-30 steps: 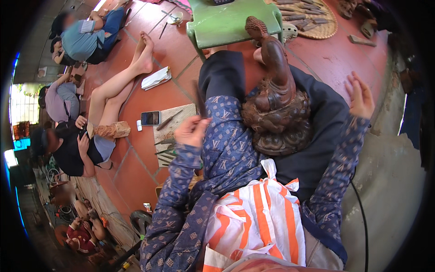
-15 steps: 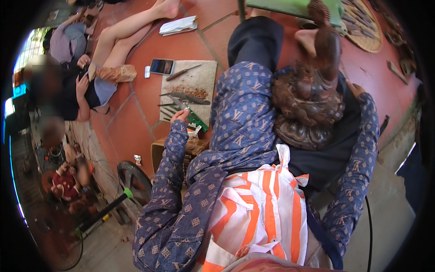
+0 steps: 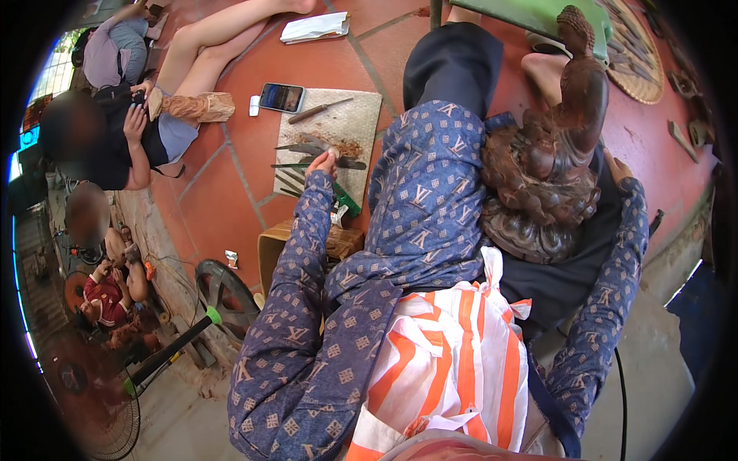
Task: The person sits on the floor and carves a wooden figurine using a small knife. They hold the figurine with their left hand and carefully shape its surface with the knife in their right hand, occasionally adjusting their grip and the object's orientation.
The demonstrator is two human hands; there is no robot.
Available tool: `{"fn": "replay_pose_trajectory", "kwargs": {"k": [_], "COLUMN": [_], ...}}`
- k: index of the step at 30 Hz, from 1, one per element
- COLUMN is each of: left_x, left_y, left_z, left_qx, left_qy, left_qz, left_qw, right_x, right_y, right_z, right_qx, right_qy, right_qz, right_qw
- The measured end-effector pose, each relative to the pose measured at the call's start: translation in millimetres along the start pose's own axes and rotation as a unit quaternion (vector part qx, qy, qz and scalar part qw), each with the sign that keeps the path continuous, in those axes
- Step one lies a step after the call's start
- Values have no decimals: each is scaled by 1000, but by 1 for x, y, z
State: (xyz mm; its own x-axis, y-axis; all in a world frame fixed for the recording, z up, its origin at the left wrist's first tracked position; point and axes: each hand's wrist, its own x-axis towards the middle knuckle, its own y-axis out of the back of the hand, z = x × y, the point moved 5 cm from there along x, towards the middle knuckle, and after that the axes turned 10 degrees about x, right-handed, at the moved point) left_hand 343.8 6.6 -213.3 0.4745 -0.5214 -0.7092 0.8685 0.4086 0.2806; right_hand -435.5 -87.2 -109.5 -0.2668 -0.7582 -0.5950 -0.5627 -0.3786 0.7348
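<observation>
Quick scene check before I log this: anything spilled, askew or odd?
Minor mess only: brown crumbs lie scattered on the pale mat near the left hand, and a small silvery packet lies loose on the floor, apart from the tools. No obvious damage on the dark statue.

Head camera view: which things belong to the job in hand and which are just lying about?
Likely in the job:
dark wooden statue by the right hand
hand tools near the left hand
mat under the tools

Apparently just lying about:
phone
white packet
</observation>
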Motion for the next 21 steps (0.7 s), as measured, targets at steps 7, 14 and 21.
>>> {"fn": "replay_pose_trajectory", "kwargs": {"k": [7, 14, 21], "left_x": [5, 10, 23], "left_y": [8, 32, 95], "left_z": [0, -5, -14], "left_qx": [124, 143, 106], "left_qy": [-6, 53, 119], "left_qz": [43, 112, 195], "left_qw": [991, 982, 968], "right_x": [0, -2, -5], "right_y": [1, -2, -4], "right_z": [7, -3, -11], "right_qx": [-3, -24, -28], "right_qy": [-7, -10, -2], "right_qz": [6, 9, 12], "right_qw": [1000, 1000, 1000]}}
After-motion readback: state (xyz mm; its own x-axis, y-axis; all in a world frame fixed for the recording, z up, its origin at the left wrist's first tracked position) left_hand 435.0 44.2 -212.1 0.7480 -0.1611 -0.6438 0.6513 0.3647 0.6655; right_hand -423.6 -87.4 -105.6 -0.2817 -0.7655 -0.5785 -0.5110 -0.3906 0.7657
